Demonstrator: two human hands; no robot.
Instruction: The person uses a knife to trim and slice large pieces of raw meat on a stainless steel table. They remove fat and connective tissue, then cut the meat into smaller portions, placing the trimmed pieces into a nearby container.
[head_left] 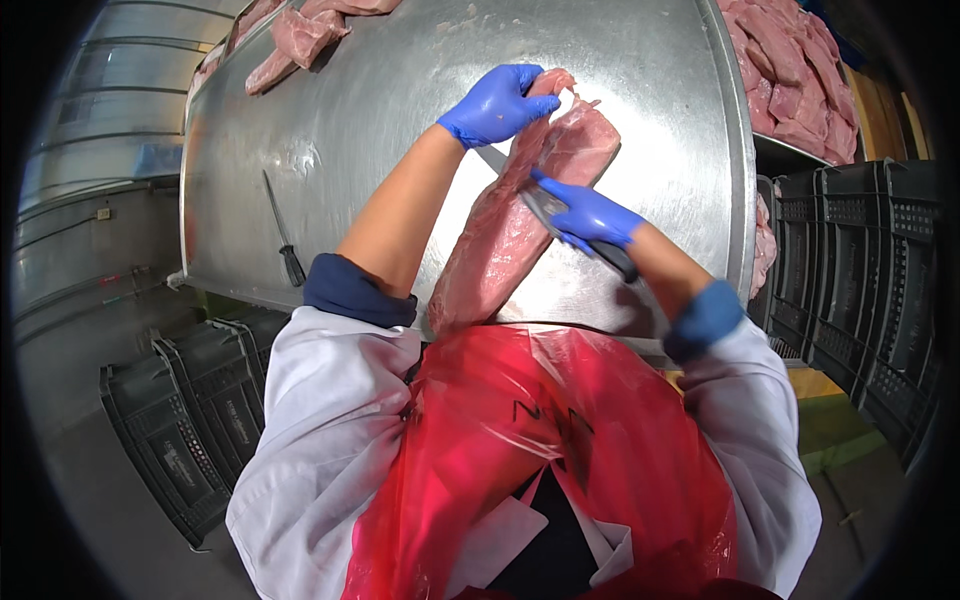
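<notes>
A long piece of pink raw meat [485,255] lies slantwise on the steel table [385,130], its near end by the table's front edge. My left hand [500,106], in a blue glove, pinches a raised strip at the far end of the piece. My right hand [595,215], gloved in blue too, is wrapped round the dark handle of a knife [613,260]. The knife's blade crosses the meat toward the upper left, partly hidden by the meat, and its tip side shows below my left wrist. A sharpening steel [290,262] with a black handle rests at the left.
Several raw meat pieces [302,38] lie at the table's far left edge. A large heap of meat [795,80] stands beyond the right edge. Black plastic crates [855,270] are stacked at the right, and more crates [185,440] stand on the floor at the left.
</notes>
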